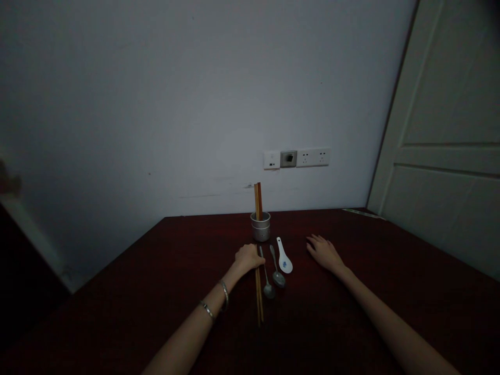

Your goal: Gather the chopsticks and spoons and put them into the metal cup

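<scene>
My left hand (248, 257) is curled over the top end of a pair of wooden chopsticks (259, 297) that lie flat on the dark red table (156, 291); its fingers are closed on them. Just beyond it stands a small metal cup (261, 226) with two more chopsticks (258, 200) upright inside. To the right of the lying chopsticks rest two metal spoons (267, 287) (278, 276) and a white ceramic spoon (284, 257) with a blue mark. My right hand (323, 251) lies flat on the table, fingers spread, holding nothing, a little right of the ceramic spoon.
A white wall with a row of sockets (297, 158) rises behind the table. A white door (449, 156) stands at the right. A thin pale strip (361, 212) lies at the table's far right corner.
</scene>
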`<state>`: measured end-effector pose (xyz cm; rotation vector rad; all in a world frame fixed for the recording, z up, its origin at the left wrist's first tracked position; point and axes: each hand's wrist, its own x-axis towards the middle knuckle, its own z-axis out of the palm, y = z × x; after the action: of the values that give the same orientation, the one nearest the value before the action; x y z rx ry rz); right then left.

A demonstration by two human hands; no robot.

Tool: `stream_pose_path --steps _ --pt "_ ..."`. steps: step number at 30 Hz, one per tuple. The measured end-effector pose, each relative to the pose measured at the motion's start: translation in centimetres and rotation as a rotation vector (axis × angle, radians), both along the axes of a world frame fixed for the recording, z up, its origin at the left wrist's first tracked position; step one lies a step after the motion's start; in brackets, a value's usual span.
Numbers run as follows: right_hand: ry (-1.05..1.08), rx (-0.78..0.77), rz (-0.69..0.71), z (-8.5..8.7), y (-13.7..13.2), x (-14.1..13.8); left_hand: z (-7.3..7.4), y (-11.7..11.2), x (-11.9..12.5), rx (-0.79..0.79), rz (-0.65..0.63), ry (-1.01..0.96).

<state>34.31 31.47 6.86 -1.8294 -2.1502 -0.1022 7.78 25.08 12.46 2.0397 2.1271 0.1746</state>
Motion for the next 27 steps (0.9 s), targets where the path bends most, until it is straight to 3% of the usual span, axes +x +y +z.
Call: stream_pose_path --steps 4,7,11,15,18,20,23,27 --pt "0.024 -0.017 0.001 -0.1 0.0 0.0 0.0 0.0 -0.2 0.041 0.017 -0.029" --pt "0.091 0.004 0.013 0.0 -0.1 0.2 1.2 0.1 -0.5 0.088 0.027 -0.063" --pt "0.333 0.087 0.095 1.8 -0.4 0.2 4.9 0.0 -0.6 0.233 0.022 -0.114" --pt "0.767 0.139 0.225 6.0 -1.8 -2.0 9.0 -0.5 0.0 0.425 0.005 -0.148" --pt "1.202 -0.115 0.419 9.4 -4.0 -5.2 11.0 -1.1 0.7 0.527 -0.004 -0.162" --pt "1.344 -0.303 0.55 11.2 -5.6 -7.4 11.8 -1.6 1.2 0.578 -0.01 -0.177" --pt "1.384 -0.464 0.667 12.9 -7.4 -10.0 12.4 -2.2 1.9 0.609 -0.011 -0.21" --pt "1.306 -0.478 0.768 13.4 -8.1 -12.2 12.5 -2.5 2.0 0.632 0.006 -0.212"
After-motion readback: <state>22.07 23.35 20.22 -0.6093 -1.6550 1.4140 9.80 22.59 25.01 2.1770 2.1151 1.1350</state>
